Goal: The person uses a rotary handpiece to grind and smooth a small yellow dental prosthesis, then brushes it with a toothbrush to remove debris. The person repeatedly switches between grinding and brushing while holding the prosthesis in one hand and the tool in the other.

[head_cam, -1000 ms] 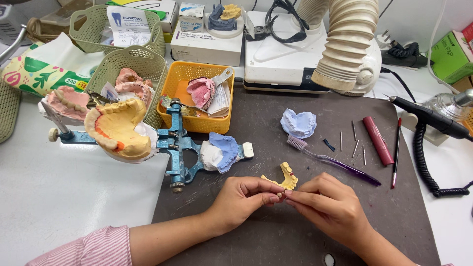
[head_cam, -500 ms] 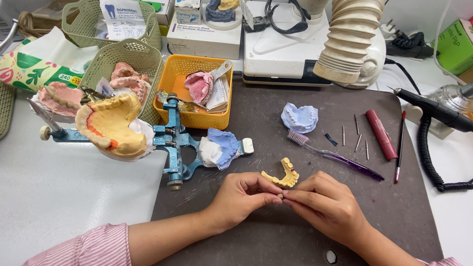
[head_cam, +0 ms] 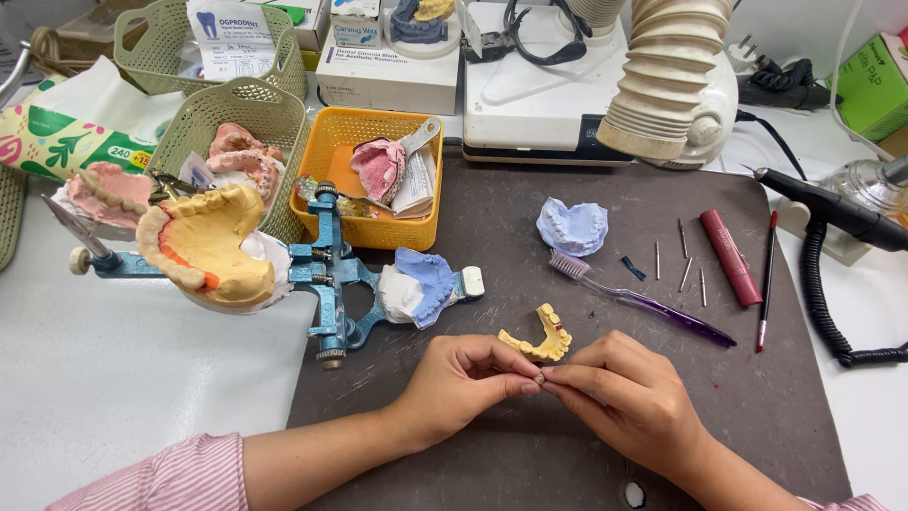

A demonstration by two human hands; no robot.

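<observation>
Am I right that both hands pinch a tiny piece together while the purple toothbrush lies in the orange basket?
Not quite. The head view shows the purple toothbrush lying on the dark mat, outside the orange basket. Left hand and right hand do pinch a tiny piece together.

Bright, even overhead light fills the sharp, unblurred view, laying only short soft shadows under the hands on the dark mat [head_cam: 492,218], with the white tabletop left of that mat nearly washed out.

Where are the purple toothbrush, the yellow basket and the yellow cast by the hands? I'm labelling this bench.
purple toothbrush [head_cam: 636,299], head view, mid handle.
yellow basket [head_cam: 371,233], head view, front wall.
yellow cast [head_cam: 544,342], head view, middle of arch.
</observation>
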